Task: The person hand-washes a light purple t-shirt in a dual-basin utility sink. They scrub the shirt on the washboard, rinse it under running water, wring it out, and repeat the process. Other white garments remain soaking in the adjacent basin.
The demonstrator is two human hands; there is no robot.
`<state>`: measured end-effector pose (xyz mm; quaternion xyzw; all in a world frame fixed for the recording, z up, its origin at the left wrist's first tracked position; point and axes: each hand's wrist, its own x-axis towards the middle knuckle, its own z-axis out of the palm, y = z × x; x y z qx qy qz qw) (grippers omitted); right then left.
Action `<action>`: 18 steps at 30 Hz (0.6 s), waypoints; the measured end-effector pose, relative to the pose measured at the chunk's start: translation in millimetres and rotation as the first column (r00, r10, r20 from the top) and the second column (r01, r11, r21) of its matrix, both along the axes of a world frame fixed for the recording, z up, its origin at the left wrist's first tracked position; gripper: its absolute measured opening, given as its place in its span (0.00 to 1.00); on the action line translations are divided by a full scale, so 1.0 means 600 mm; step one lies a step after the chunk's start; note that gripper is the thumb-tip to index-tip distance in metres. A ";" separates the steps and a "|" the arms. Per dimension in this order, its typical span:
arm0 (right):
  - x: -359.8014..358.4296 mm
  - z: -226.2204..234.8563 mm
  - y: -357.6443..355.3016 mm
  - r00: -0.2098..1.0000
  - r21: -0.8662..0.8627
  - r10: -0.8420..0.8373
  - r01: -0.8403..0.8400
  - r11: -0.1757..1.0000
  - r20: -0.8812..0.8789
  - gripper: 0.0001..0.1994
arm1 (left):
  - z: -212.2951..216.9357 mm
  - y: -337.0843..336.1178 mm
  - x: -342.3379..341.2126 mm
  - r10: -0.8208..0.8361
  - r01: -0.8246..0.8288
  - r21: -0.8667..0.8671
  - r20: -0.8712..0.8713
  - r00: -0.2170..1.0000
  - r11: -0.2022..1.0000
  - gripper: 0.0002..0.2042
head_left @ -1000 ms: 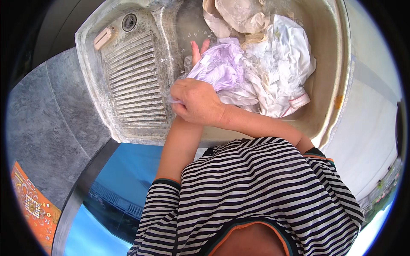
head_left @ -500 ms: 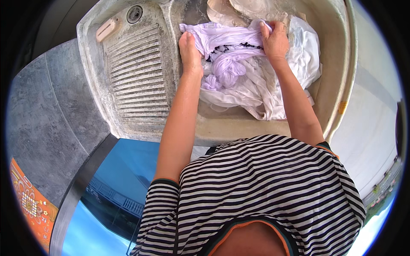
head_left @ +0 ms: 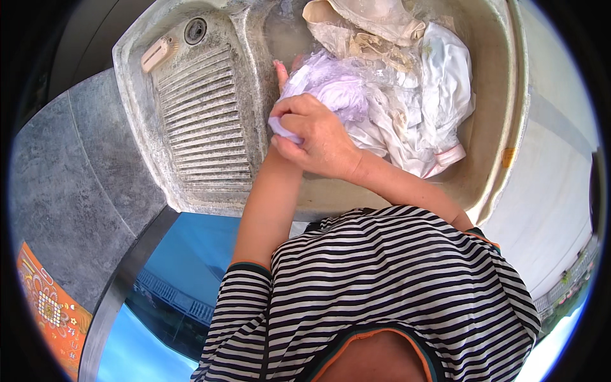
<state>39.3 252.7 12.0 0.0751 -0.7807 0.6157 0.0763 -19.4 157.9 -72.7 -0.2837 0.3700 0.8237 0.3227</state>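
A wet lilac garment lies bunched in the basin, over a heap of soaked clothes. My right hand crosses over my left wrist. Its fingers are closed round a bunched end of the lilac cloth. Most of my left hand is hidden behind my right hand and the garment. Only fingertips show past the cloth at its left edge, so its grip cannot be made out. White garments and a beige garment lie wet beside and beyond the lilac one.
The stone sink has a ribbed washboard on its left side. A pinkish brush rests at the washboard's upper end near a round drain. A grey counter adjoins on the left.
My right hand has swung left and nearer, across my left wrist, with the lilac cloth. The garment, stretched between both hands before, is now bunched at the left, and water splashes around it.
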 end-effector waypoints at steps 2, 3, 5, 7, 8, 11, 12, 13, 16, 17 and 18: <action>0.007 0.013 -0.043 1.000 0.047 0.012 -0.012 0.999 -0.015 0.08 | 0.042 0.005 0.007 -0.042 0.043 0.102 -0.013 0.999 0.994 0.31; 0.005 0.006 -0.053 0.999 0.132 0.030 -0.025 0.991 -0.030 0.08 | 0.050 0.001 0.013 -0.031 0.034 0.085 -0.037 0.999 0.996 0.29; -0.032 -0.027 -0.048 0.973 0.221 -0.056 0.107 0.969 -0.223 0.10 | 0.031 0.014 0.017 -0.024 0.026 0.013 -0.113 0.993 1.000 0.26; -0.091 -0.066 -0.031 0.974 0.360 -0.203 0.225 0.905 -0.098 0.09 | -0.005 0.020 0.016 0.021 -0.035 -0.121 -0.114 0.993 0.992 0.23; -0.122 -0.102 -0.004 0.945 0.401 -0.314 0.322 0.857 -0.089 0.11 | -0.015 0.041 0.013 0.059 -0.062 -0.158 -0.024 0.998 0.986 0.22; -0.147 -0.169 0.071 0.912 0.507 -0.410 0.362 0.782 -0.018 0.13 | 0.006 0.053 0.006 0.145 -0.128 -0.216 0.066 0.987 0.968 0.18; -0.140 -0.195 0.089 0.921 0.567 -0.387 0.347 0.747 -0.053 0.14 | 0.011 0.047 0.001 0.155 -0.138 -0.286 0.035 0.987 0.948 0.17; -0.127 -0.223 0.111 0.927 0.624 -0.367 0.335 0.706 -0.082 0.14 | 0.011 0.033 0.001 0.198 -0.237 -0.269 -0.166 0.966 0.934 0.16; -0.063 -0.325 0.196 0.965 0.689 -0.255 0.228 0.688 -0.065 0.12 | -0.024 -0.022 0.001 -0.298 -0.168 -0.749 -0.445 0.845 0.642 0.20; -0.043 -0.309 0.216 0.963 0.747 -0.192 -0.013 0.665 0.187 0.12 | -0.046 -0.048 0.009 -0.630 -0.126 -0.925 -0.339 0.699 0.358 0.22; -0.030 -0.370 0.256 0.977 0.686 -0.176 0.049 0.726 0.117 0.14 | -0.059 -0.052 0.010 -0.868 -0.166 -0.985 -0.124 0.480 0.049 0.25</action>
